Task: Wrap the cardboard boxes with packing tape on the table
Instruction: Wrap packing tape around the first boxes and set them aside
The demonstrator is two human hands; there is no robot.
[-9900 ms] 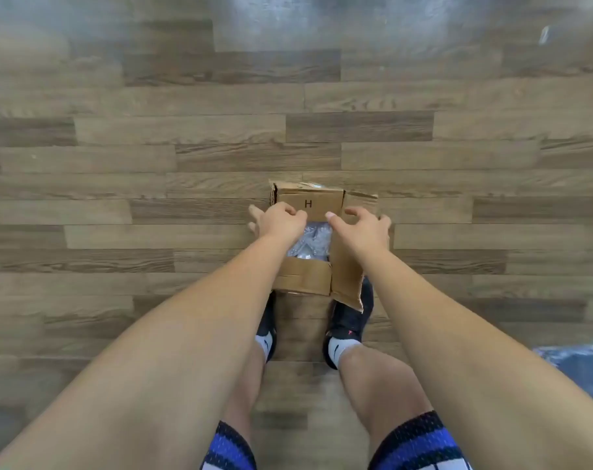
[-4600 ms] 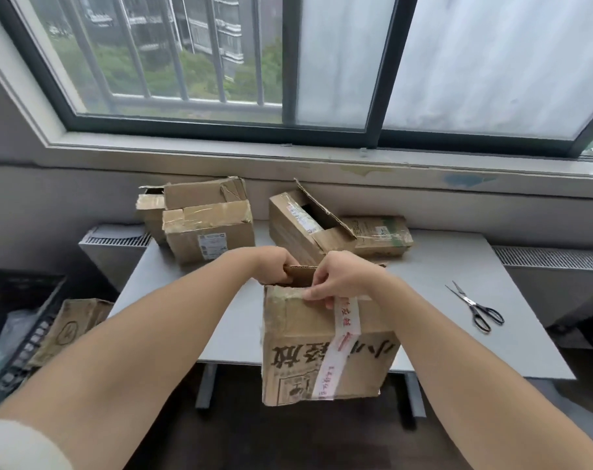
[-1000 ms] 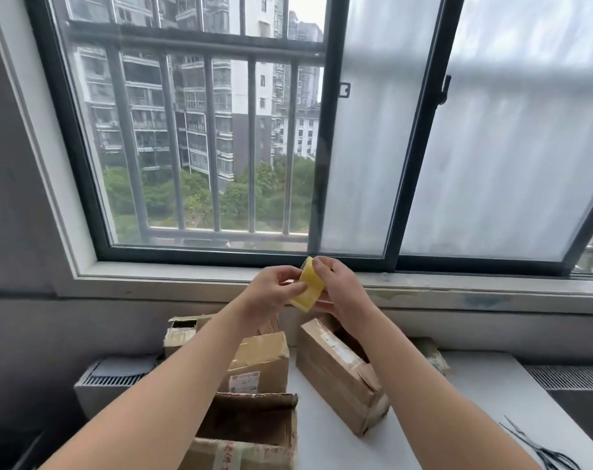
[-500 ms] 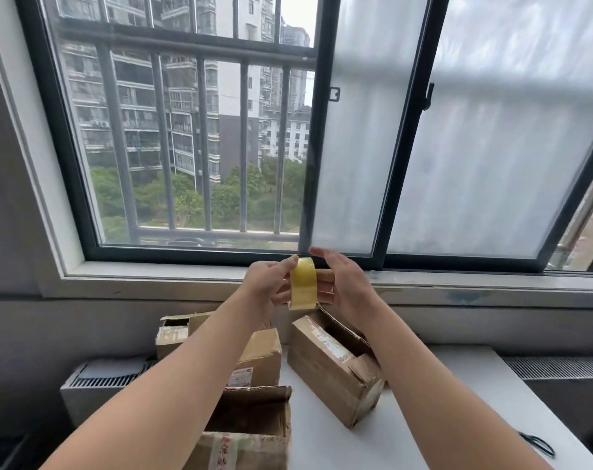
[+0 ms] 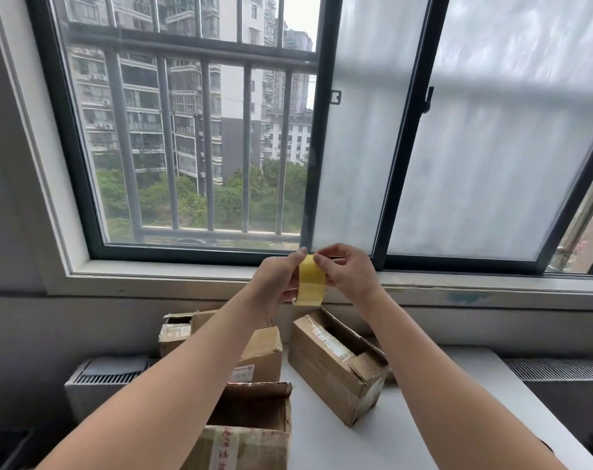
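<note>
**Now picking for the tape's loose end**

From the head view, both hands are raised in front of the window sill [image 5: 220, 271], above the boxes, with a roll of yellowish packing tape [image 5: 311, 282] between them. The left hand [image 5: 275, 283] grips the roll edge-on to the camera, thumb on its upper rim, probably to keep it from turning. The right hand [image 5: 352, 274] has thumb and forefinger pinched at the top of the roll's band. I judge it is feeling for or lifting the free end, though no peeled strip shows. Holding the roll up against the window light likely makes the seam easier to find.

Below, the cardboard boxes wait on the white surface [image 5: 458, 418]. The nearest box [image 5: 254, 410], at the bottom edge under the left forearm, has its top flap standing open. An open-topped box [image 5: 329, 374] lies askew to the right. A third box [image 5: 263, 356] sits behind, partly hidden by the arm. None carries fresh yellow tape that I can see, so wrapping seems not yet begun.
</note>
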